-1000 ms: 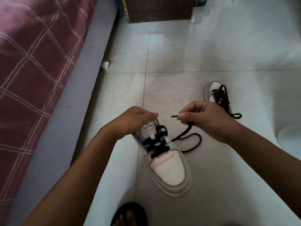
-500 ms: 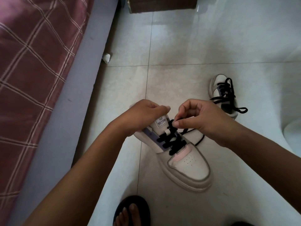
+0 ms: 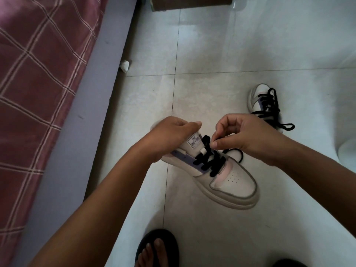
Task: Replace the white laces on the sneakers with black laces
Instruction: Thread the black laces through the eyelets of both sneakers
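A white sneaker (image 3: 229,182) with purple and pink panels lies on the tiled floor, toe toward the lower right, with a black lace (image 3: 211,160) crossed through its eyelets. My left hand (image 3: 173,135) grips the sneaker's collar and tongue. My right hand (image 3: 244,135) pinches the black lace at the top eyelets between thumb and forefinger. A loose loop of lace shows just under that hand. A second white sneaker (image 3: 257,99), also laced in black, sits on the floor at the right behind my right hand.
A bed with a red checked cover (image 3: 38,83) and a grey frame runs along the left. A crumpled white scrap (image 3: 124,65) lies by the frame. A wooden piece of furniture (image 3: 190,3) stands at the top. My foot in a black sandal (image 3: 156,249) is at the bottom.
My right hand has come in from holding the lace end out in the air to pinching it at the top eyelets. The sneaker has swung so its toe points lower right.
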`<state>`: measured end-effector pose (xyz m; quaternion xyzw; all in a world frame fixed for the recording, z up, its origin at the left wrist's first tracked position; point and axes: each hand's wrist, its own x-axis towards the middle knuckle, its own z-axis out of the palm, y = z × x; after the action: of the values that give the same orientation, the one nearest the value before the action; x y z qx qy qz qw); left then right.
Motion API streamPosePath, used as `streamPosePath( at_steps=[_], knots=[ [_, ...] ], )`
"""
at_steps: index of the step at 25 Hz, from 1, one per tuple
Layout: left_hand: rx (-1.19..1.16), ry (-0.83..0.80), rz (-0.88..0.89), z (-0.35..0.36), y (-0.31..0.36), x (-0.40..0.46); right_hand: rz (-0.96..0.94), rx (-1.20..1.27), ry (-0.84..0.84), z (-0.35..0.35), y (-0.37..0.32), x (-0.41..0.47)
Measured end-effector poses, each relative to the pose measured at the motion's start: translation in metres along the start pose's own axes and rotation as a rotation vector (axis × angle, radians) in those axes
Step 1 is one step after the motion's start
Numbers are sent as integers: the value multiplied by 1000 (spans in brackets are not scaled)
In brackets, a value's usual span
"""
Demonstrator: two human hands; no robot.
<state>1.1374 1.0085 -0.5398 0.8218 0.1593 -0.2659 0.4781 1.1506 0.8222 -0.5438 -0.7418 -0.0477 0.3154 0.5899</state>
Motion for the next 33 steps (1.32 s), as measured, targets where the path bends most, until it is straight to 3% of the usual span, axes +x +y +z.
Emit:
streamPosePath(
  at_steps=[4,7,14,26,33],
  knots=[
    [-30,8,31,2,1,-2,94,143,-78,-5,0,7],
    [-51,29,59,8,0,-3,113,91,-107,-6,-1,8],
    [-276,124,-42,15,-6,2,-227,-490,254,11,3,9],
    [-466,194,-103,22,-16,2,-576,-672,246,18,24,-1],
    [-647,118,-192,24,-26,4,-894,-875,103,6,23,11]
  ],
)
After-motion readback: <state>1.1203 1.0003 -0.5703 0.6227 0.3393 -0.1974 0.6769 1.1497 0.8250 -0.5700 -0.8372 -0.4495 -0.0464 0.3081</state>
